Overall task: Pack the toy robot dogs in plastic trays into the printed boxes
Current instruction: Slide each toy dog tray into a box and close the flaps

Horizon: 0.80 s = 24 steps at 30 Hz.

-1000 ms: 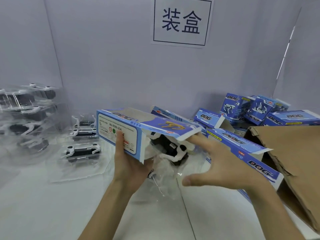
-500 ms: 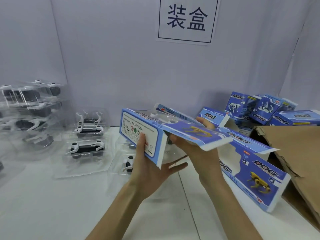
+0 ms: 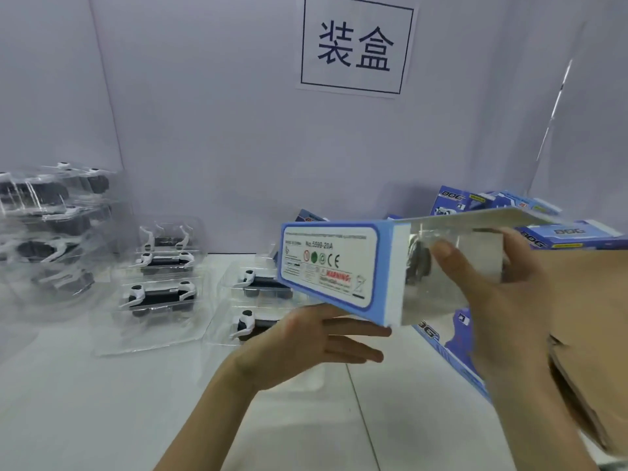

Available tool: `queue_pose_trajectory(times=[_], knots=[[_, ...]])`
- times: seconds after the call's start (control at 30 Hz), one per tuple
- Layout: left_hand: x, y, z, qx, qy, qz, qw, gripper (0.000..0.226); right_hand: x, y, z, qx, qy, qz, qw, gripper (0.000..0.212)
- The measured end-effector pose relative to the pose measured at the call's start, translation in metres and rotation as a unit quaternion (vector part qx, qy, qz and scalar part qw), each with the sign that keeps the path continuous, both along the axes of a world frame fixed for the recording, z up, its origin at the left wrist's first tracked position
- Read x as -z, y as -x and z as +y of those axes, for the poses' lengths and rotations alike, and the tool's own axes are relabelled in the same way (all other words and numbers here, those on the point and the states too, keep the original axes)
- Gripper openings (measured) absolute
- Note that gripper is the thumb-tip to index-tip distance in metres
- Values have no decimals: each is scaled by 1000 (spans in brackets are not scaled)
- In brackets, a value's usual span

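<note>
The printed box [image 3: 331, 266] is held in the air above the table [image 3: 102, 402], its long axis running from the labelled side panel on the left out to the right. There the right hand [image 3: 492, 294] is wrapped round its clear window face, with the thumb laid on the plastic. A dark shape (probably the toy dog [image 3: 418, 263]) is seen through that window. The left hand [image 3: 306, 345] is spread flat just under the lower edge, gripping nothing; whether it touches cannot be told. The brown carton [image 3: 594, 317] lies directly right of the box, nearer the right hand, while the unpacked trays [image 3: 159, 295] lie left, nearer the left hand.
</note>
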State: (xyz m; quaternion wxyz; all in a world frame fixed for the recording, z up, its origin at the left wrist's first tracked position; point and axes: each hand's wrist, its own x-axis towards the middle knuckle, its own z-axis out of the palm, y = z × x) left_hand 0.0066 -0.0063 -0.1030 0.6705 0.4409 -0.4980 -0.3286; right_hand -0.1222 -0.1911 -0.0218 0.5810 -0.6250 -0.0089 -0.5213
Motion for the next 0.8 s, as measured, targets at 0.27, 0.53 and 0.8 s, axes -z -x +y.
queue_pose_trajectory(times=[0.27, 0.53, 0.8], knots=[[6, -7, -5, -22, 29, 30, 999, 58, 16, -9, -32, 138, 87, 196, 967, 56], [12, 15, -26, -501, 119, -203, 833, 42, 53, -29, -20, 99, 35, 138, 985, 28], [8, 16, -47, -499, 96, -472, 720, 65, 62, -27, -19, 91, 56, 121, 987, 25]])
